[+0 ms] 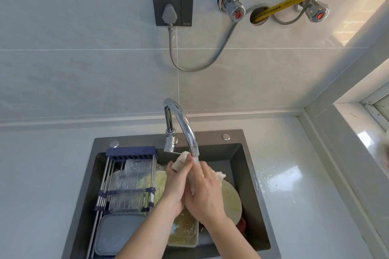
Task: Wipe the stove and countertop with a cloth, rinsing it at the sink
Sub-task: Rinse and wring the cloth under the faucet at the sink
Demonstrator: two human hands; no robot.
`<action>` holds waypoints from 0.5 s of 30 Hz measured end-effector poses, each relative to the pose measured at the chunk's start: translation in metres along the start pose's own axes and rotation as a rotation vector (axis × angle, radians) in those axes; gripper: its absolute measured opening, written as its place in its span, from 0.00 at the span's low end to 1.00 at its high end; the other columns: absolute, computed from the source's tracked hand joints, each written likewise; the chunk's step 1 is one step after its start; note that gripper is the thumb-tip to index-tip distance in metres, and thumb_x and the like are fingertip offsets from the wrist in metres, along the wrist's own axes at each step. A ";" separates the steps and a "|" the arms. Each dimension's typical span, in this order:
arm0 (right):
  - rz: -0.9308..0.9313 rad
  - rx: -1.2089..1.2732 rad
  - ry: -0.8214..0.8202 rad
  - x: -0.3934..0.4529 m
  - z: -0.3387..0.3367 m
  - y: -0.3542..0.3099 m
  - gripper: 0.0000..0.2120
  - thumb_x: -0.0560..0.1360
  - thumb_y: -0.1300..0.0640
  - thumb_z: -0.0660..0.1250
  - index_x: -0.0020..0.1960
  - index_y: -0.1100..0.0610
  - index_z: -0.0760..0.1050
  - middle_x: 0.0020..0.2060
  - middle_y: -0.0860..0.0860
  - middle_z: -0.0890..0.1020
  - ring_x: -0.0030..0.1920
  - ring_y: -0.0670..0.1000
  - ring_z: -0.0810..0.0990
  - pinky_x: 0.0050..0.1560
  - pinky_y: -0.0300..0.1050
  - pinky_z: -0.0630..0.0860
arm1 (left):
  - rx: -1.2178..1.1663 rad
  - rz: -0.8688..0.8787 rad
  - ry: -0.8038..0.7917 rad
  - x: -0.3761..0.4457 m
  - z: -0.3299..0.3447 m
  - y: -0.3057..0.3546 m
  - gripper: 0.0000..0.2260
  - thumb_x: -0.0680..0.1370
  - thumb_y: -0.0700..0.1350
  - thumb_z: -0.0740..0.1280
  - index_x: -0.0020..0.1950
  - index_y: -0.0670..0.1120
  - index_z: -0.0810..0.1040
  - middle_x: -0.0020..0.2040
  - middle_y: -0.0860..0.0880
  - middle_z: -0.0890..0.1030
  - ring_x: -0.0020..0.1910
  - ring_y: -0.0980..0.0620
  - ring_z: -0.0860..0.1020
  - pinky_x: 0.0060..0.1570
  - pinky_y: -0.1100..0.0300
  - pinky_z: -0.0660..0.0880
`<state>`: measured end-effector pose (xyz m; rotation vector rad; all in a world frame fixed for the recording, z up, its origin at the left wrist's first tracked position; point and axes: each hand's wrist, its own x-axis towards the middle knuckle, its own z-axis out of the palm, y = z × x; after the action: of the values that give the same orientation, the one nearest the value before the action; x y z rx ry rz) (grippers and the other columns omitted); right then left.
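Observation:
A pale, wet cloth (181, 161) is bunched between both my hands over the dark grey sink (242, 157). My left hand (175, 187) grips its upper end. My right hand (205, 193) is closed around the lower part. The chrome faucet (181, 121) arches over them, its spout just above my fingers, and water runs onto the cloth. Most of the cloth is hidden inside my hands.
In the sink a metal drying rack (128, 191) holds clear glasses and a grey lidded box (116, 231). Below my hands lie a greenish plate (231, 197) and a dirty container (185, 231). White countertop (294, 195) with water splashes lies to the right. A wall socket (172, 2) with cable is above.

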<state>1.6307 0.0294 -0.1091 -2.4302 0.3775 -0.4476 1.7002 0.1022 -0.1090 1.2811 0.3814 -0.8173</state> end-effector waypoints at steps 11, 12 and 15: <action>0.726 0.457 0.052 -0.036 -0.002 0.044 0.11 0.80 0.48 0.66 0.61 0.37 0.74 0.62 0.39 0.76 0.65 0.46 0.74 0.62 0.49 0.74 | -0.308 0.019 0.167 0.011 0.019 0.009 0.16 0.78 0.54 0.71 0.64 0.50 0.79 0.56 0.44 0.85 0.55 0.41 0.84 0.46 0.48 0.81; 0.845 0.602 0.054 -0.032 -0.002 0.042 0.15 0.81 0.49 0.66 0.66 0.38 0.72 0.66 0.42 0.75 0.68 0.49 0.73 0.63 0.49 0.73 | -0.320 0.015 0.154 0.008 0.021 0.009 0.15 0.80 0.54 0.69 0.64 0.50 0.78 0.57 0.44 0.85 0.56 0.40 0.83 0.48 0.47 0.81; 1.106 0.989 0.136 -0.016 0.002 0.034 0.29 0.79 0.45 0.65 0.78 0.44 0.64 0.73 0.49 0.72 0.70 0.54 0.73 0.68 0.57 0.75 | -0.378 -0.041 0.132 0.003 0.024 0.005 0.14 0.82 0.54 0.66 0.65 0.52 0.77 0.56 0.45 0.86 0.56 0.40 0.83 0.49 0.45 0.80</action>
<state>1.6120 0.0108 -0.1354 -1.0014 1.1314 -0.1939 1.7014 0.0790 -0.1013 0.9775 0.6386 -0.6581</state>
